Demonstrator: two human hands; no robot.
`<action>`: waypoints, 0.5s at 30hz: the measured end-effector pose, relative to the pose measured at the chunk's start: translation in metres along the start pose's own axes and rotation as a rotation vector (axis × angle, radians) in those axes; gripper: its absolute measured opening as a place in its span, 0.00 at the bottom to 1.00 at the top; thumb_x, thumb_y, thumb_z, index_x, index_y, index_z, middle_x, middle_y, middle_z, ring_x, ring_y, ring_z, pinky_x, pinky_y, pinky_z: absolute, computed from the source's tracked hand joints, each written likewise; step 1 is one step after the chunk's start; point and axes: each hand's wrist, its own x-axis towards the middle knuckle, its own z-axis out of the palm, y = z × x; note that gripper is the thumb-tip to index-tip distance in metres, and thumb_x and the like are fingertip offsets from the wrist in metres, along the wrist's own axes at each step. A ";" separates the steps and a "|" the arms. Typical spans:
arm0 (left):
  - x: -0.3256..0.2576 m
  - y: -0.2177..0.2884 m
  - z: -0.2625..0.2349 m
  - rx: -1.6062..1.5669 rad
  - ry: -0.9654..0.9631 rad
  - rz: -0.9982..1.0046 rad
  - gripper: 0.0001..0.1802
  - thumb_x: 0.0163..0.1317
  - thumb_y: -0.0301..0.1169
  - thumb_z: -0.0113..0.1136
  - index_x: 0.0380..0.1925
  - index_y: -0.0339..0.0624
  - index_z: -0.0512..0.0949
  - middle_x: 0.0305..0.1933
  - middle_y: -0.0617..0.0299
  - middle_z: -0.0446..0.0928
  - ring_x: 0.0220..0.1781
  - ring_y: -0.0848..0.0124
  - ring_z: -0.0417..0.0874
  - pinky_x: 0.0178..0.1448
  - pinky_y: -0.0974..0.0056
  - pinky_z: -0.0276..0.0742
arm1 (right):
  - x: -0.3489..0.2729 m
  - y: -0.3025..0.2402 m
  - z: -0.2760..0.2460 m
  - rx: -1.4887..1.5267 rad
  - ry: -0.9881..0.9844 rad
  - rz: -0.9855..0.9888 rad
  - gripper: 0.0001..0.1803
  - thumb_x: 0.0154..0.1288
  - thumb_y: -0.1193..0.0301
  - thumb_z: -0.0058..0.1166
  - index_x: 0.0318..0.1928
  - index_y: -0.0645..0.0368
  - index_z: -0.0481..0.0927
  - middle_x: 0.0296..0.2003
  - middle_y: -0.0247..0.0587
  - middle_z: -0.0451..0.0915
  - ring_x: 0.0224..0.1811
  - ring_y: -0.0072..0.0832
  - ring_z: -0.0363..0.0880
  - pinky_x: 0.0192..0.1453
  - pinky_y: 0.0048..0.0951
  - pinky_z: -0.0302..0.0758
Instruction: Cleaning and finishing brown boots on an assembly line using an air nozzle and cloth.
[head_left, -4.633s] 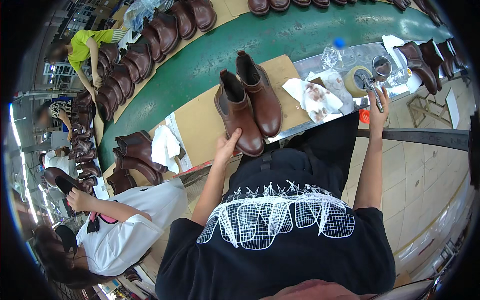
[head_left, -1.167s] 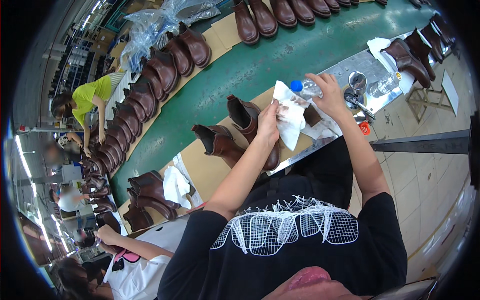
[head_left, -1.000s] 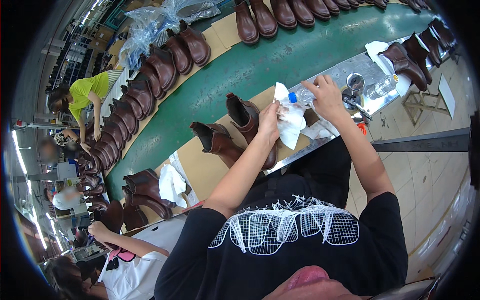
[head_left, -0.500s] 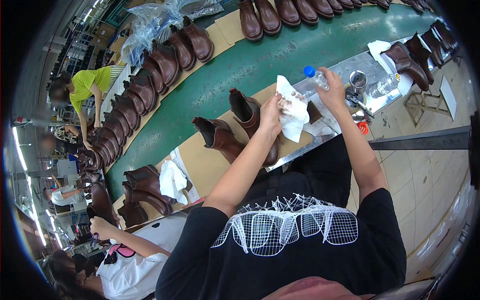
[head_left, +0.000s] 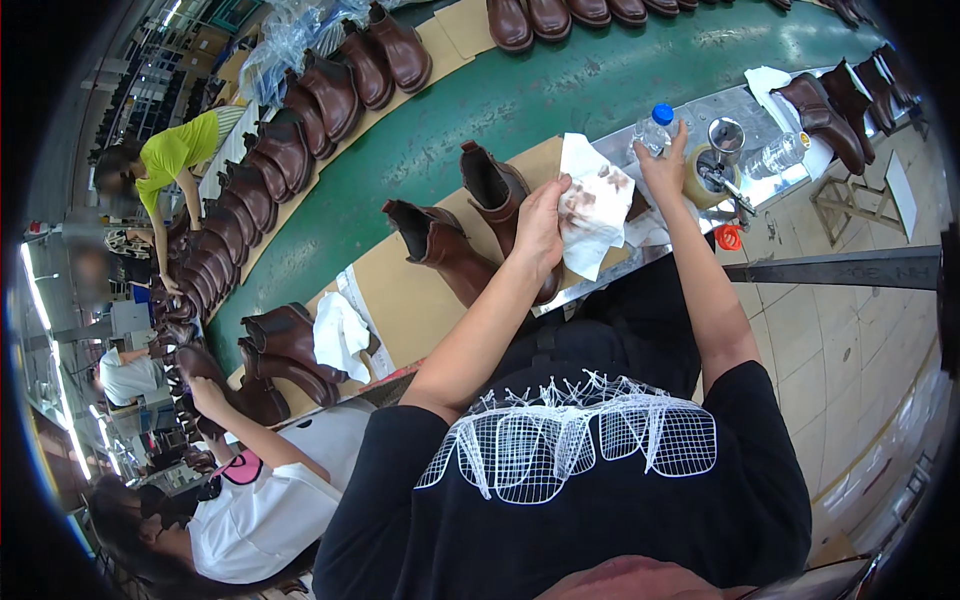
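Observation:
Pinched in my left hand [head_left: 543, 228] is a white cloth [head_left: 597, 205] with brown stains, hanging open beside the fingers. My right hand [head_left: 664, 170] has its thumb and fingers around a small clear plastic bottle [head_left: 655, 137] with a blue cap. The bottle is upright at the metal-topped part of the bench; whether its base touches is hidden. Left of my left forearm stand two brown ankle boots, one [head_left: 432, 245] tilted and one [head_left: 492, 190] closer to the hand, on brown cardboard [head_left: 388, 305]. My forearm partly covers them.
A metal cup [head_left: 726, 135], a yellowish container [head_left: 703, 183] and a lying clear bottle [head_left: 775, 157] are right of my right hand. More boots [head_left: 820, 115] stand farther right. A green conveyor [head_left: 420, 160] runs beyond. Boots and a white cloth [head_left: 340, 335] lie left, near a co-worker [head_left: 265, 500].
My right hand has moved right with the bottle, which has gone from tilted to upright. My left hand still holds the cloth, now turned to show more stains. The co-worker's arm has shifted.

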 end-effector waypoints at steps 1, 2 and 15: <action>-0.003 0.000 0.000 -0.011 0.014 0.006 0.16 0.69 0.33 0.57 0.49 0.30 0.76 0.47 0.55 0.82 0.47 0.65 0.85 0.54 0.61 0.80 | -0.004 -0.002 -0.002 0.016 -0.007 0.017 0.54 0.56 0.66 0.65 0.76 0.60 0.45 0.61 0.66 0.73 0.62 0.56 0.75 0.65 0.45 0.70; -0.005 0.000 0.002 -0.019 0.021 0.009 0.12 0.67 0.33 0.61 0.44 0.34 0.80 0.42 0.60 0.83 0.42 0.70 0.85 0.49 0.65 0.82 | -0.007 0.014 -0.003 0.010 -0.007 0.017 0.54 0.56 0.66 0.65 0.76 0.60 0.45 0.61 0.66 0.73 0.62 0.56 0.75 0.65 0.45 0.70; -0.064 0.000 -0.006 0.369 -0.221 0.084 0.11 0.66 0.29 0.55 0.40 0.33 0.82 0.36 0.70 0.81 0.36 0.82 0.77 0.45 0.74 0.72 | -0.104 -0.087 -0.104 0.757 -0.888 0.274 0.22 0.71 0.70 0.59 0.61 0.67 0.76 0.45 0.34 0.83 0.44 0.15 0.79 0.48 0.21 0.75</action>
